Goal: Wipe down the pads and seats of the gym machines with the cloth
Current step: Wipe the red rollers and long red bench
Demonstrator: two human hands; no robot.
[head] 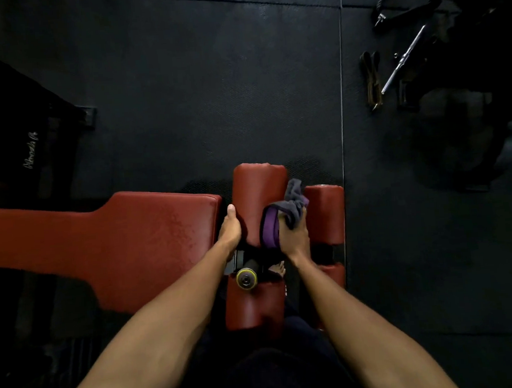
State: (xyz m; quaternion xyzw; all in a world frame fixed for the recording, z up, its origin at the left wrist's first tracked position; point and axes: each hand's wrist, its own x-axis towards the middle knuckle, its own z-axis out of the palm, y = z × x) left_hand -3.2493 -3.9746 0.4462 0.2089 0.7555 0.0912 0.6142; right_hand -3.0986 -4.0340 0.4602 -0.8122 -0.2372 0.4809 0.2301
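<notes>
A red roller pad (256,199) stands upright at the end of a red bench seat (149,240). My left hand (230,229) grips the roller's left side, thumb up along it. My right hand (292,233) holds a bunched grey and purple cloth (280,216) against the roller's right side. A second red roller pad (325,213) stands just right of the cloth. Lower red roller pads (253,306) sit beneath my arms, partly hidden.
A black roller end with a metal cap (246,280) sticks out below the hands. Black rubber mats (211,91) cover the floor. A chrome bar (403,59), straps (371,79) and a dark machine base (464,27) lie at the upper right. Another dark machine (17,134) stands at the left.
</notes>
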